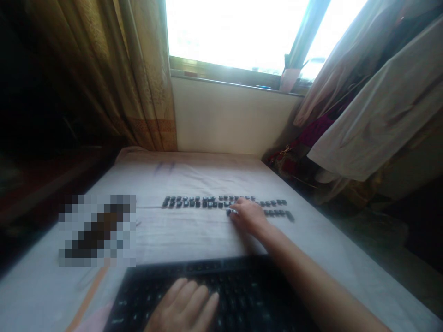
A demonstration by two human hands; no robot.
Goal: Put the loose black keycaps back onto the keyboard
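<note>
My left hand (185,306) rests on a black keyboard (238,295) close in front of me, its fingers side by side over the keys and holding nothing visible. Farther out, my right hand (249,214) reaches over loose black keycaps (194,203) laid in rows on a white sheet. Its fingertips are closed at a keycap (230,211) at the left end of the nearest row. Part of the rows is hidden behind this hand. Blur keeps the letters on most keycaps from being readable.
A blurred-out dark object (98,230) lies on the sheet at left, near an orange strip (90,290). Beyond the sheet are a wall (218,115), a bright window (235,32) and a yellow curtain (138,69). Clothes (377,110) hang at right.
</note>
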